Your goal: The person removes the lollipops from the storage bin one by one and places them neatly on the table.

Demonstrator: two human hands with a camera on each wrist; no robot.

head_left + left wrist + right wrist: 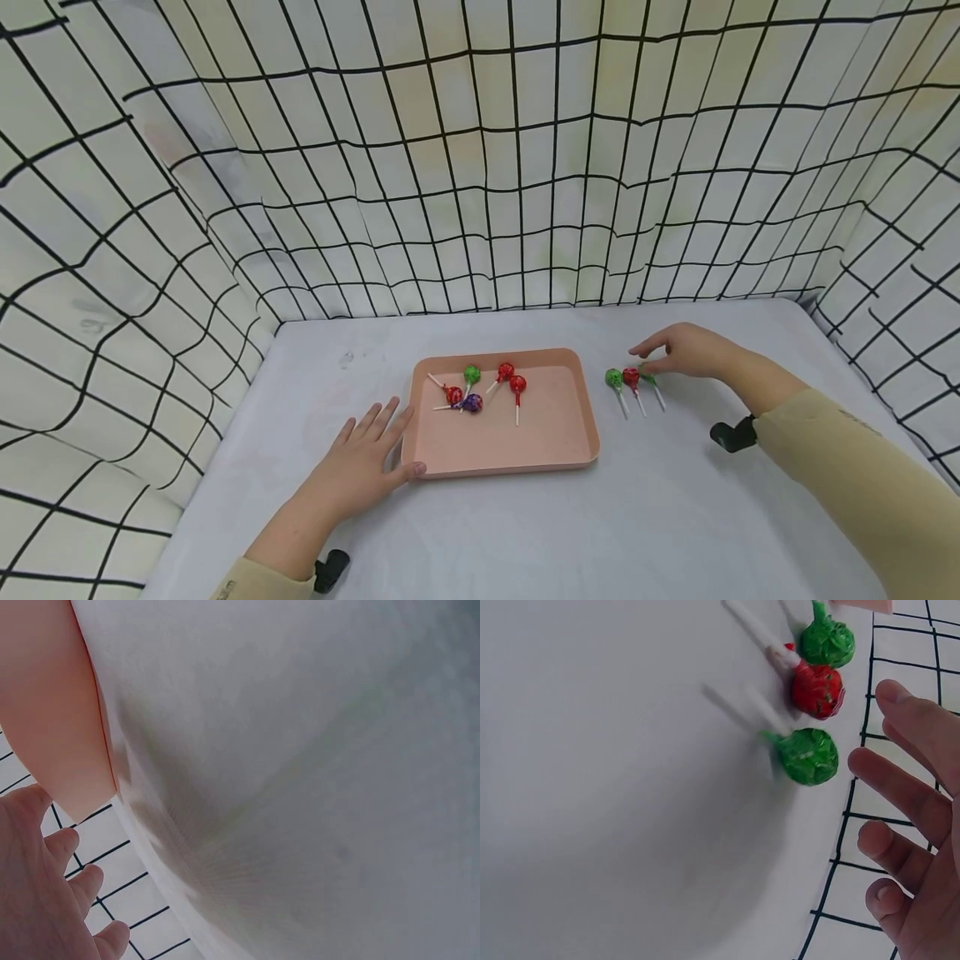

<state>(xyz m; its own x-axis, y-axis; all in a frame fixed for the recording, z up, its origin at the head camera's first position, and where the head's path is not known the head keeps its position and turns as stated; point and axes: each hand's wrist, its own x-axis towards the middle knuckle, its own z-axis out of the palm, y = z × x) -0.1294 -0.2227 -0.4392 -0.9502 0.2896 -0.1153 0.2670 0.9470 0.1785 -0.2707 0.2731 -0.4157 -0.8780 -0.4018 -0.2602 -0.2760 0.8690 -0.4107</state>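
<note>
My left hand lies with straight, spread fingers at the left rim of a pink tray, its thumb on the front left corner. In the left wrist view, the fingertips of that hand show beside the tray wall. My right hand hovers at the rightmost green lollipop, partly covering its head in the head view. From the right wrist, the hand's fingers are apart, near that green lollipop but gripping nothing. A red lollipop and another green lollipop lie alongside it.
Inside the tray's back left half are a green lollipop, a purple lollipop and several red lollipops. White cloth covers the table. Walls with a black grid stand behind and at both sides.
</note>
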